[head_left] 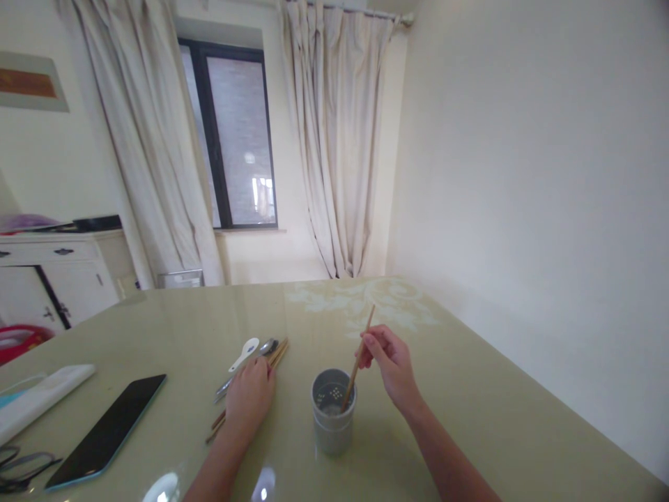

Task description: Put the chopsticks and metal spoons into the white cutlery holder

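My right hand (pixel 387 359) pinches a wooden chopstick (pixel 360 351) near its upper half. The chopstick slants down, its lower end inside a grey cylindrical holder (pixel 333 434) with small holes in its inner bottom. To the left of the holder, my left hand (pixel 251 392) lies closed over a bundle of wooden chopsticks (pixel 279 352) on the table; its fingertips are partly hidden. A white spoon (pixel 244 353) with a blue mark and a metal spoon (pixel 268 346) lie beside that hand. Part of the metal cutlery is covered by the hand.
A dark-screened tablet (pixel 109 429), eyeglasses (pixel 26 467) and a long white object (pixel 47 401) lie on the left of the glossy table (pixel 470 432). A wall borders the table on the right. A white cabinet (pixel 78 272) stands at the far left.
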`<state>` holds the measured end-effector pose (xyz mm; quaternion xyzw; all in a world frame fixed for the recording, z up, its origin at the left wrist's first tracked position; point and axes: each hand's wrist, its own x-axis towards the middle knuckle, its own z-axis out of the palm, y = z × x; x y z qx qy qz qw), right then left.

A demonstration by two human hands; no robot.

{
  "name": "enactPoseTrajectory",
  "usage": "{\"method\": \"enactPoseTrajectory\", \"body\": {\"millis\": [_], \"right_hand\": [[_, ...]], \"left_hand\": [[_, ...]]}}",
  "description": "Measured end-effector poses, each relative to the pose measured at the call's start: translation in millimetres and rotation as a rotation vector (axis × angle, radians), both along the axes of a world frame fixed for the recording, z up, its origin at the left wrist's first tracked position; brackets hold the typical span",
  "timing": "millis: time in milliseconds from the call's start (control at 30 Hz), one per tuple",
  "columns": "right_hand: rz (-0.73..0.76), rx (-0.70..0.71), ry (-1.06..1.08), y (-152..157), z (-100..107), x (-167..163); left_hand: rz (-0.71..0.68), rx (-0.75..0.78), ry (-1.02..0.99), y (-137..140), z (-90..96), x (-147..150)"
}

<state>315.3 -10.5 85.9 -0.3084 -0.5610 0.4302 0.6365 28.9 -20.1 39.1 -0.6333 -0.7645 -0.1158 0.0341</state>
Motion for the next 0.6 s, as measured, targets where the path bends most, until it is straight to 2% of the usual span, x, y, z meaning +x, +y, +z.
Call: {"method": "enactPoseTrajectory", "body": {"millis": [100,233,333,433,533,600], "right_hand": [[0.065,-0.002,-0.125,-3,-3,-8],[0.037,-0.034,-0.192,2,-12,-13],[0.004,-0.106,-0.218,9,-25,-18],[0.006,-0.195,-0.31,15,-42,-24],[0.071,-0.216,-0.369,18,-53,-31],[0.159,-0.212,-0.316,19,-56,-34]], "left_hand": [[-0.022,-0.004,-0.077,1,-3.4,0],[-0.13,-0.014,-0.19,1,-6.5,5],[-0.231,-0.031,-0.271,0,-8.0,15],[-0.309,0.026,-0.387,-2,-8.4,28],[-0.394,0.081,-0.581,-5,-5.2,40],[-0.435,0.098,-0.696,-7,-0.6,47]]}}
